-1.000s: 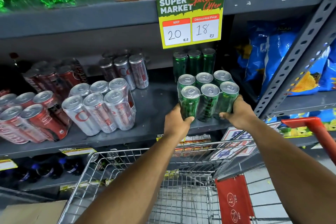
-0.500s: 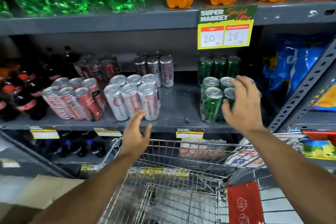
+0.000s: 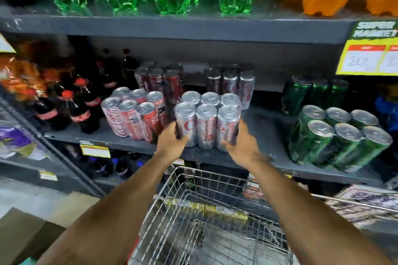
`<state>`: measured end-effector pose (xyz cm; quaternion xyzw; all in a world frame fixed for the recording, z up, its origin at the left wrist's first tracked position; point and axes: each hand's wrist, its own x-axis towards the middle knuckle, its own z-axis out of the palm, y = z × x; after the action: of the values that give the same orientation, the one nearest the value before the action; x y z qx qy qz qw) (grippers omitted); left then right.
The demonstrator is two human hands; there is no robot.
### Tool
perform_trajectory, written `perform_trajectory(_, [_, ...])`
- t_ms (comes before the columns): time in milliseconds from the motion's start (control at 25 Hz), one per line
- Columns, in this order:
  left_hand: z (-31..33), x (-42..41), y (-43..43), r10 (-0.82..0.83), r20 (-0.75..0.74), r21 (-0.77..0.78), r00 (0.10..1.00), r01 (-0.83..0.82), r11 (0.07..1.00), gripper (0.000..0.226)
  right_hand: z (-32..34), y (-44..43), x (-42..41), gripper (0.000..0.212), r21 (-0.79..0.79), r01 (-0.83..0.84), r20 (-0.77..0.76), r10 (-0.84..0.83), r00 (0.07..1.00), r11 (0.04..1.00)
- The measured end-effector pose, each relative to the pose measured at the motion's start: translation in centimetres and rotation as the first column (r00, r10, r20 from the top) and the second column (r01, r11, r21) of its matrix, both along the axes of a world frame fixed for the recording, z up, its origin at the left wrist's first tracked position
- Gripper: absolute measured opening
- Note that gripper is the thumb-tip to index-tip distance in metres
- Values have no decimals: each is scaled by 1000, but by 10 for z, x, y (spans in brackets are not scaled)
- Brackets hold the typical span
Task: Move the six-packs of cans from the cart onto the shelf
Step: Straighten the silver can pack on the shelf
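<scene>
Your left hand [image 3: 172, 140] and right hand [image 3: 241, 144] are wrapped around the two lower ends of a silver six-pack [image 3: 207, 122], fingers curled against its sides, and the pack sits at the front edge of the grey middle shelf [image 3: 265, 122]; whether its base rests fully on the shelf or you carry part of its weight cannot be told. As a judgement, the task looks close to done: a red six-pack [image 3: 135, 116] stands just to its left, a green six-pack [image 3: 338, 140] well to its right, and further packs of red, silver and green cans stand behind each of them. The wire cart [image 3: 215, 217] below shows no six-pack in the part of its basket you can see, so what is left seems to be seating and squaring this silver pack, though the near end of the basket is out of view. Motion blur limits the writing. Red script on the silver cans shows a large "C" and "e", the full name hidden; the red cans carry white script too smeared to read with certainty. The yellow and green price card [image 3: 370, 49] at the upper right reads "SUPER MARKET" and a handwritten "20".
</scene>
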<state>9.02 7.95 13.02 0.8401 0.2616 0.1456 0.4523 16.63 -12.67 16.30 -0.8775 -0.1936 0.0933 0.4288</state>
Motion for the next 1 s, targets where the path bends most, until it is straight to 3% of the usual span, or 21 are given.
perform_trajectory(240, [-13, 1, 7, -51, 41, -84, 998, 54, 995, 55, -11, 3, -3, 61, -109, 76, 82, -67, 994, 991])
perform_trajectory(440, [-5, 6, -15, -133, 19, -132, 991, 134, 982, 59, -12, -25, -10, 58, -111, 131, 107, -120, 987, 985])
perform_trajectory(1000, [-4, 4, -44, -119, 26, -166, 993, 122, 979, 62, -2, -46, -6, 58, -182, 113, 42, -107, 993, 977])
